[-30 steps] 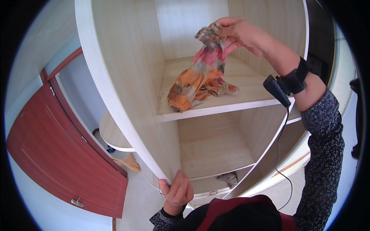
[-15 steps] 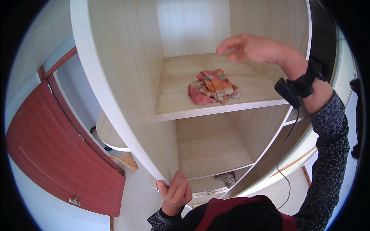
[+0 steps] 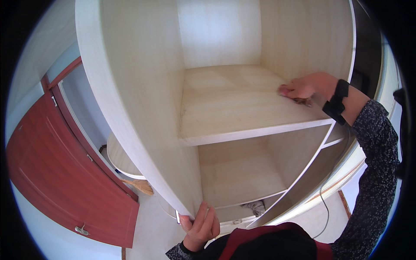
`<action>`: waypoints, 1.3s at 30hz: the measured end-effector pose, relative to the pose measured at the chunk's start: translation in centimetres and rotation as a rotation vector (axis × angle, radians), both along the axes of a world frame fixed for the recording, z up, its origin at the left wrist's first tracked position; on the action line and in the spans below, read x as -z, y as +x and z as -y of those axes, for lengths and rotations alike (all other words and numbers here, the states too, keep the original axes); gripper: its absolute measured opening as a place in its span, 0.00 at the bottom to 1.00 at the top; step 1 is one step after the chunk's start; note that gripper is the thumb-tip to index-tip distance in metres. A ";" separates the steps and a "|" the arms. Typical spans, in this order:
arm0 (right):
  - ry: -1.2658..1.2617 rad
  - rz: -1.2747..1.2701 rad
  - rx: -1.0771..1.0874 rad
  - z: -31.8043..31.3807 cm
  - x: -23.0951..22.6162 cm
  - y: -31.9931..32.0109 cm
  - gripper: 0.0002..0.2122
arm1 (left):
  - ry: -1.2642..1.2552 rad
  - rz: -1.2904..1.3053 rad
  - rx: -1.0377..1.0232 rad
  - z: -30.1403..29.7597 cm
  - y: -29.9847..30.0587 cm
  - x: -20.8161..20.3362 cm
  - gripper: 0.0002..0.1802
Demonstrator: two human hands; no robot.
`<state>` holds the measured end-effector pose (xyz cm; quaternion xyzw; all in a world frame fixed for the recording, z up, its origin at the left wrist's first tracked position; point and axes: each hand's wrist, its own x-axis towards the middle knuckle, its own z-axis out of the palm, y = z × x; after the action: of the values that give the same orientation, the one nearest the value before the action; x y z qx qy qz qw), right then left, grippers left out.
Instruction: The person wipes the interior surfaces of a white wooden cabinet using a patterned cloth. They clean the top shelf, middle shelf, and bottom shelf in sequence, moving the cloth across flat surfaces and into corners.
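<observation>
Bunched under my right hand (image 3: 308, 88) is a pink and orange patterned cloth (image 3: 284, 90), pressed on the upper shelf (image 3: 225, 104) near the cabinet's right inner wall. The fingers are closed over it, so only small parts of the cloth show. My left hand (image 3: 201, 227) grips the lower front edge of the cabinet's left side panel (image 3: 130, 143), with the thumb on one side and the fingers on the other. A black band with a small device (image 3: 339, 102) circles my right wrist, and a cable (image 3: 323, 203) trails down from it.
Below the upper shelf is another compartment (image 3: 240, 173), and lower still a crumpled grey cloth (image 3: 258, 208). To the left stand a red door (image 3: 73, 169), a rounded side shelf (image 3: 123, 158) and a straw broom (image 3: 141, 186). A dark panel (image 3: 368, 56) borders the right side.
My right hand has come down from above the shelf and taken hold of the cloth. The cloth has shifted from mid-shelf to the right. My left hand remains on the panel edge.
</observation>
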<state>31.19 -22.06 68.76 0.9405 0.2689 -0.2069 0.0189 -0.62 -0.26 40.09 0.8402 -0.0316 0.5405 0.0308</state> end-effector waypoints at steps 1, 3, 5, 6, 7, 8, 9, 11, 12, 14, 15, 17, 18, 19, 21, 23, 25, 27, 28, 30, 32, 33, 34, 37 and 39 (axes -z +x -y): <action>-0.089 0.117 0.028 0.9 -0.1 0.8 0.12 | 0.003 -0.018 0.013 -0.1 -0.1 0.0 0.12; -0.118 0.192 0.142 1.7 0.0 2.4 0.11 | 0.056 -0.037 0.028 -0.2 -0.1 0.0 0.12; -0.013 0.067 0.258 1.8 0.5 3.1 0.10 | 0.170 -0.027 0.030 -0.2 0.0 -0.2 0.12; -0.001 0.147 0.246 1.3 0.8 3.0 0.10 | 0.142 -0.017 0.049 -0.3 0.0 -0.4 0.11; -0.022 0.178 0.179 0.6 0.9 3.1 0.10 | 0.110 -0.007 0.068 -0.3 0.1 -0.4 0.11; -0.053 0.190 0.117 -0.7 1.1 3.0 0.10 | 0.097 -0.009 0.080 -0.4 0.1 -0.5 0.11; -0.083 0.204 0.055 -2.0 1.2 2.7 0.10 | 0.107 0.000 0.097 -0.5 0.1 -0.5 0.11; -0.174 0.226 -0.027 -6.6 0.9 2.6 0.09 | 0.169 -0.004 0.111 -0.8 0.1 -0.7 0.11; -0.087 0.197 -0.205 -9.2 0.3 2.1 0.09 | 0.180 0.010 0.130 -1.0 0.0 -0.8 0.11; -0.067 0.182 -0.351 -14.1 0.2 0.9 0.10 | 0.219 0.015 0.142 -1.3 -0.1 -1.0 0.11; -0.094 0.161 -0.383 -16.2 0.0 -0.1 0.11 | 0.192 0.011 0.149 -1.5 -0.2 -1.1 0.11; -0.152 0.265 -0.486 -18.8 -0.2 -2.0 0.11 | 0.172 0.019 0.162 -1.5 -0.2 -1.2 0.12; -0.046 0.222 -0.487 -19.7 -0.3 -3.0 0.11 | 0.161 0.028 0.154 -1.5 -0.2 -1.2 0.12; 0.038 0.189 -0.467 -20.3 -0.3 -4.0 0.10 | 0.164 0.026 0.137 -1.5 -0.2 -1.2 0.12; 0.159 0.124 -0.463 -21.4 -0.2 -5.6 0.10 | 0.118 0.014 0.127 -1.3 -0.3 -1.1 0.12; 0.255 0.052 -0.534 -22.0 -0.1 -6.7 0.10 | 0.023 0.001 0.137 -1.1 -0.3 -0.9 0.13; 0.276 0.042 -0.499 -21.9 0.3 -7.4 0.11 | 0.020 0.024 0.122 -1.0 -0.3 -0.8 0.13; 0.316 0.061 -0.526 -21.5 0.6 -8.1 0.11 | 0.009 0.037 0.115 -1.0 -0.2 -0.8 0.14; 0.340 0.095 -0.556 -21.1 0.9 -8.7 0.12 | 0.006 0.038 0.115 -0.9 -0.2 -0.7 0.14; 0.381 0.113 -0.603 -20.1 1.2 -10.0 0.12 | -0.007 0.038 0.110 -0.9 -0.2 -0.7 0.14; 0.422 0.066 -0.657 -18.4 1.1 -11.3 0.13 | -0.028 0.019 0.096 -0.7 -0.2 -0.7 0.13; 0.433 0.085 -0.659 -17.8 1.2 -12.1 0.14 | -0.032 0.023 0.095 -0.7 -0.2 -0.7 0.13; 0.463 0.097 -0.686 -17.3 1.3 -12.8 0.15 | -0.028 0.015 0.085 -0.6 -0.2 -0.7 0.12; 0.570 0.045 -0.698 -15.7 1.6 -14.5 0.15 | -0.027 0.031 0.056 -0.3 0.0 -0.7 0.12; 0.646 -0.017 -0.721 -14.9 1.7 -15.1 0.15 | -0.020 0.058 0.040 -0.1 0.2 -0.7 0.11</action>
<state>16.12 -7.17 67.10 0.7433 0.6285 -0.1009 -0.2057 -0.44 -0.13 40.81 0.8230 -0.0440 0.5641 0.0490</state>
